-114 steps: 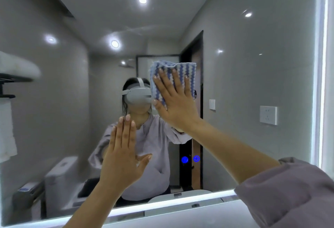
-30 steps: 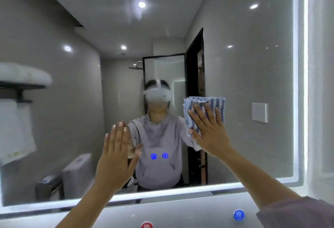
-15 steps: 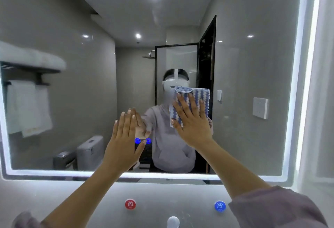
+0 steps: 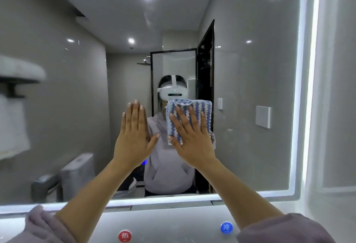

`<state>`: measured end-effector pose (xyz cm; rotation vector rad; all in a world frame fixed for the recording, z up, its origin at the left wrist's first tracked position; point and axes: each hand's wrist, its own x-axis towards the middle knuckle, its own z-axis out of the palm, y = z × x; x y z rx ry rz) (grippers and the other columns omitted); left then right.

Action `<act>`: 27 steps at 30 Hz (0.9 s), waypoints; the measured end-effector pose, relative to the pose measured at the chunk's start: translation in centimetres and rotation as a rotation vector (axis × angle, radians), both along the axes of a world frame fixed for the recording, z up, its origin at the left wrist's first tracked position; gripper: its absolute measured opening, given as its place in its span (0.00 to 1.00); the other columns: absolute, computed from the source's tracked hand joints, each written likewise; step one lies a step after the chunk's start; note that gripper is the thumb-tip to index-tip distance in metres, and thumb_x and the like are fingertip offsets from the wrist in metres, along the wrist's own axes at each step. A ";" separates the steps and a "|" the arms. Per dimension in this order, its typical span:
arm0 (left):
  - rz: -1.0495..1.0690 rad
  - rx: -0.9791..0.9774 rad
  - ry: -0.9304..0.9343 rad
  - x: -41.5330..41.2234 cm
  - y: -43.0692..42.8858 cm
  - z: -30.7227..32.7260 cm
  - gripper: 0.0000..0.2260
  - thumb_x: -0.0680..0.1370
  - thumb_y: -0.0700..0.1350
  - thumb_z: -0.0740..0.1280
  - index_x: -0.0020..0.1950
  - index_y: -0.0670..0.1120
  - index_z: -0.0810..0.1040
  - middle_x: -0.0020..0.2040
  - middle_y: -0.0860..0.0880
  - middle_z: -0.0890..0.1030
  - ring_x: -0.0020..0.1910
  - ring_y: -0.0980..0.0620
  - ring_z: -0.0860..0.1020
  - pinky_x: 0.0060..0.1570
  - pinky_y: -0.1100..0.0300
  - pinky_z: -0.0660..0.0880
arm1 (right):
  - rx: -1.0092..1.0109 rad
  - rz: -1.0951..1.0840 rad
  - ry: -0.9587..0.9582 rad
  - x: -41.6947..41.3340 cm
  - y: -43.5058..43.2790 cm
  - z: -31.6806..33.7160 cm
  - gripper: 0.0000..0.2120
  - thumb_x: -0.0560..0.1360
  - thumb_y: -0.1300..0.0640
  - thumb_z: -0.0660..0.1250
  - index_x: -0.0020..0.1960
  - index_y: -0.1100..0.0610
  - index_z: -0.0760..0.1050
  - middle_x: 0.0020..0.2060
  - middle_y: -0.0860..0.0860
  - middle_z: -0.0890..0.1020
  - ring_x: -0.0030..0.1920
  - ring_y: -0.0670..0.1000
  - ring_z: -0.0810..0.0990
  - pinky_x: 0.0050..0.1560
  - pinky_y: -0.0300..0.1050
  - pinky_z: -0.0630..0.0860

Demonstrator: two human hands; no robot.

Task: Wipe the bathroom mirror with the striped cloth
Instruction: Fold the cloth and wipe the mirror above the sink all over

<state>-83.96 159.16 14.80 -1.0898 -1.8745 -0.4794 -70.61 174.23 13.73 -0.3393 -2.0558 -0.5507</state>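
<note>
The bathroom mirror (image 4: 250, 88) fills most of the view, edged with a lit white strip. My right hand (image 4: 192, 138) lies flat with spread fingers on the folded blue-and-white striped cloth (image 4: 200, 108), pressing it against the glass near the middle. My left hand (image 4: 134, 136) is flat against the mirror just left of the cloth, fingers together and pointing up, holding nothing. The lower half of the cloth is hidden under my right hand.
Below the mirror are a red round hot-water label (image 4: 125, 236) and a blue cold-water label (image 4: 226, 227) on the white ledge. The lit frame (image 4: 310, 88) ends the mirror on the right. A person, toilet, towels and doorway appear as reflections.
Over the last second my right hand slid the cloth left and slightly up across the glass, toward my left hand. My left hand stays flat on the mirror. The view has shifted.
</note>
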 end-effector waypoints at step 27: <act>-0.021 0.058 0.087 1.2 2.0 3.9 0.39 0.77 0.65 0.43 0.76 0.37 0.41 0.78 0.38 0.43 0.77 0.40 0.42 0.75 0.44 0.41 | -0.129 0.008 0.030 -0.6 -0.9 -14.2 0.31 0.80 0.40 0.53 0.78 0.49 0.48 0.78 0.48 0.51 0.78 0.56 0.46 0.73 0.64 0.53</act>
